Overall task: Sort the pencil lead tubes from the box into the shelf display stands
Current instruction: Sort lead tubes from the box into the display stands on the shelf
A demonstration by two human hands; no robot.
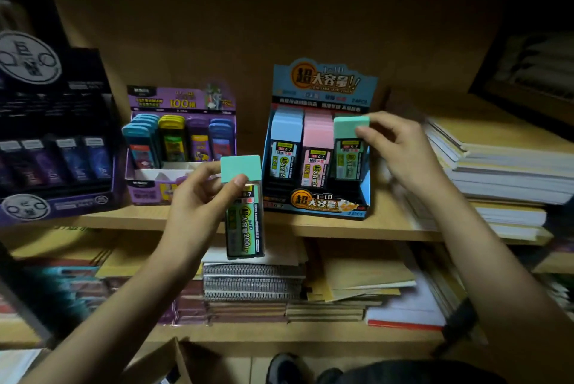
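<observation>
In the head view, both mint-capped lead tubes look light, stiff and smooth-sided, so probably a little slippery. The cap may pull off, so a pinch across the flat faces at the cap's lower edge seems the safest hold. The left hand (198,197) is clamped on one mint-capped tube (245,222), thumb and fingers pinching just under its cap. It holds the tube upright in the air at about seven o'clock from the blue display stand (323,202). The right hand (397,150), at three o'clock from that stand, pinches the cap of a second mint-capped tube (349,147) sitting in the stand's right column. The stand rests on the shelf (310,225). A cardboard box (167,358) shows at six o'clock, its contents hidden.
</observation>
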